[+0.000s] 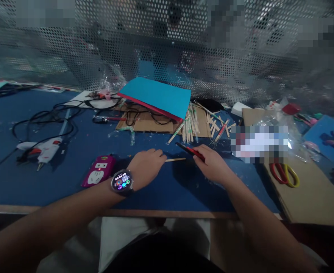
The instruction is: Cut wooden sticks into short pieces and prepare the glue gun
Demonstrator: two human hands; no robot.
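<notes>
My left hand [147,167], with a smartwatch [122,181] on its wrist, is closed around one end of a thin wooden craft stick [176,159]. The stick's free end points right, low over the blue table. In my right hand [211,163] is a red and black utility knife [194,152], its dark tip angled up and to the left. The knife is just above and to the right of the stick, apart from it. Behind both hands lies a loose pile of craft sticks [190,127], some still in clear wrapping.
A white glue gun [49,151] with a tangled black cord lies at left, near a purple power box [99,170]. Blue card [158,94] rests on cardboard at the back. Red and yellow scissors [284,175] lie on a cardboard sheet [311,193] at right. Perforated metal [155,38] stands behind.
</notes>
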